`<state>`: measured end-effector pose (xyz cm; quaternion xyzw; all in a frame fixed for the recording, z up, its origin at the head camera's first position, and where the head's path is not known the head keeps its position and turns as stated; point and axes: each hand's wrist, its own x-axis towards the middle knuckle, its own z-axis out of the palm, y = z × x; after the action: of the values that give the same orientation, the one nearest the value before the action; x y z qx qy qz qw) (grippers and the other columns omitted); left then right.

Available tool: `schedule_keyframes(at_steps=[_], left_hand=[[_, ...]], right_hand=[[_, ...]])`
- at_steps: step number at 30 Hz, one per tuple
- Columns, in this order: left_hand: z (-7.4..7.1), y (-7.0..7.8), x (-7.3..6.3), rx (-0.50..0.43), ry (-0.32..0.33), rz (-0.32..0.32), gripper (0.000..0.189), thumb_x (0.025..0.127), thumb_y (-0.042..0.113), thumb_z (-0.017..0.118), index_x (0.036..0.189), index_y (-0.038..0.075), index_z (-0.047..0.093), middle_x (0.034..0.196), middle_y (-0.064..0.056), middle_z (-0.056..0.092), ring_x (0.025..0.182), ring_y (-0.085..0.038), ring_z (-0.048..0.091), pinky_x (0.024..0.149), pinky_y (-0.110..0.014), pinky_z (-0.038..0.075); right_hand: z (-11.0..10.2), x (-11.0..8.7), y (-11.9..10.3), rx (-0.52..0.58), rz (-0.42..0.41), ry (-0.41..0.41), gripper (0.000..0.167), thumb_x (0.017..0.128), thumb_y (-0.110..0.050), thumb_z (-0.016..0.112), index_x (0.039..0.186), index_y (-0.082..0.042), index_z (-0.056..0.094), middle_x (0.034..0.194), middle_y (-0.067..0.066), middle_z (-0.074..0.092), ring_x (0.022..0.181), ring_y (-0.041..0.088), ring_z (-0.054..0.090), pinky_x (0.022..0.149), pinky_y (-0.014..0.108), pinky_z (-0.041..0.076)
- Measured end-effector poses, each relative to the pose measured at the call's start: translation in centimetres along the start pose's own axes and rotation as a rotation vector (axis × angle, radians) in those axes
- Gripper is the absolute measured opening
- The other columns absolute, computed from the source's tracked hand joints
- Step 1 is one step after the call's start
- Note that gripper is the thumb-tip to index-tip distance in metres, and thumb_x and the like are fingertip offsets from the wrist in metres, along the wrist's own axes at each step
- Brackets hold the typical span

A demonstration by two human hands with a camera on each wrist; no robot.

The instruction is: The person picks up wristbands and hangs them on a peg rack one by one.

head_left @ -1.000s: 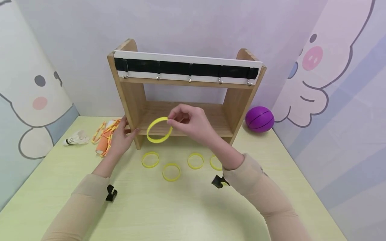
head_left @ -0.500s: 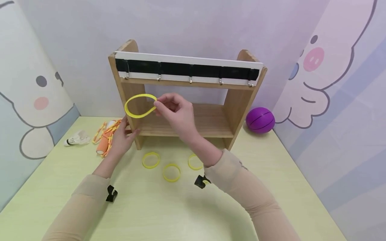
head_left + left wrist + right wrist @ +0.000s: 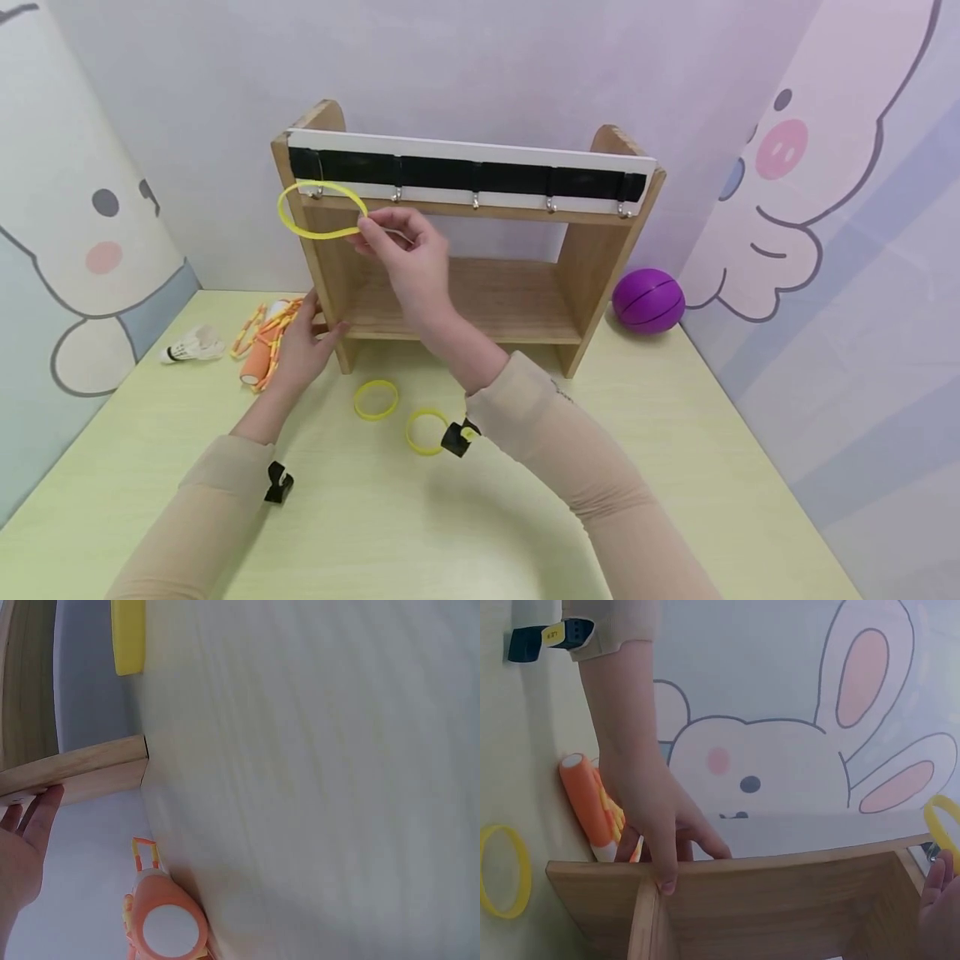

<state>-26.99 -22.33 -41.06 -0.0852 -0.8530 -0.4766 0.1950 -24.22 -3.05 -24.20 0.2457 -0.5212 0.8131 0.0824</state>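
Note:
My right hand [image 3: 365,230] pinches a thin yellow ring [image 3: 318,235] by its right end and holds it up at the leftmost hook [image 3: 315,191] of the wooden rack [image 3: 465,158]. The ring's far side lies around that hook; I cannot tell whether it hangs on it. The held ring [image 3: 937,825] also shows at the right edge of the right wrist view. My left hand [image 3: 303,343] presses with straight fingers against the rack's left side panel [image 3: 75,776], thumb on its front edge. Two more yellow rings [image 3: 375,399] [image 3: 426,432] lie on the table in front of the rack.
Several empty hooks [image 3: 473,200] line the rack's rail. An orange skipping rope [image 3: 262,337] and a white shuttlecock [image 3: 183,346] lie left of the rack. A purple ball [image 3: 647,300] sits to its right. Walls close in behind and at both sides.
My right hand has carried the yellow ring up and to the left, from shelf height to the leftmost hook. My left hand has stayed on the rack's side.

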Motion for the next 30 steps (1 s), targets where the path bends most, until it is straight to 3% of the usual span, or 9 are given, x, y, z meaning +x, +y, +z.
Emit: schedule_keyframes(at_steps=[4, 10, 18, 24, 30], left_hand=[[0.0, 0.0, 0.0, 0.014, -0.004, -0.011, 0.072, 0.093, 0.020, 0.059, 0.152, 0.016, 0.017, 0.137, -0.025, 0.043, 0.106, -0.045, 0.057, 0.084, -0.056, 0.049], [-0.1, 0.0, 0.0, 0.017, 0.000, -0.008, 0.071, 0.093, 0.021, 0.059, 0.151, 0.016, 0.019, 0.135, -0.027, 0.044, 0.104, -0.047, 0.058, 0.079, -0.056, 0.051], [0.0, 0.1, 0.0, 0.008, -0.007, -0.016, 0.070, 0.093, 0.021, 0.059, 0.151, 0.016, 0.019, 0.135, -0.028, 0.044, 0.104, -0.048, 0.058, 0.079, -0.056, 0.051], [0.0, 0.2, 0.0, 0.007, -0.008, -0.027, 0.071, 0.093, 0.022, 0.058, 0.151, 0.018, 0.018, 0.137, -0.025, 0.043, 0.107, -0.046, 0.057, 0.083, -0.055, 0.050], [-0.1, 0.1, -0.1, 0.003, -0.013, -0.039, 0.071, 0.094, 0.024, 0.058, 0.151, 0.017, 0.017, 0.138, -0.025, 0.042, 0.109, -0.046, 0.056, 0.087, -0.056, 0.048]], right_hand=[[0.6, 0.0, 0.2, -0.007, -0.004, 0.013, 0.017, 0.086, 0.001, 0.064, 0.100, 0.009, 0.058, 0.088, 0.010, 0.063, 0.075, 0.011, 0.066, 0.081, 0.036, 0.055], [0.0, 0.9, 2.6, -0.008, -0.037, 0.036, 0.018, 0.085, -0.002, 0.067, 0.099, 0.007, 0.059, 0.088, 0.012, 0.064, 0.076, 0.019, 0.068, 0.079, 0.036, 0.056], [-0.9, 0.6, 3.6, -0.143, -0.028, 0.043, 0.020, 0.084, -0.009, 0.069, 0.098, 0.003, 0.062, 0.090, 0.011, 0.065, 0.080, 0.031, 0.066, 0.078, 0.044, 0.055], [-1.7, 0.2, 3.5, -0.310, -0.033, -0.056, 0.022, 0.086, -0.016, 0.069, 0.102, -0.003, 0.063, 0.096, 0.009, 0.065, 0.080, 0.016, 0.064, 0.073, 0.041, 0.056], [-3.1, -0.9, 3.9, -0.553, -0.073, -0.206, 0.022, 0.086, -0.019, 0.070, 0.105, -0.008, 0.065, 0.096, 0.003, 0.066, 0.079, 0.008, 0.060, 0.071, 0.026, 0.054]])
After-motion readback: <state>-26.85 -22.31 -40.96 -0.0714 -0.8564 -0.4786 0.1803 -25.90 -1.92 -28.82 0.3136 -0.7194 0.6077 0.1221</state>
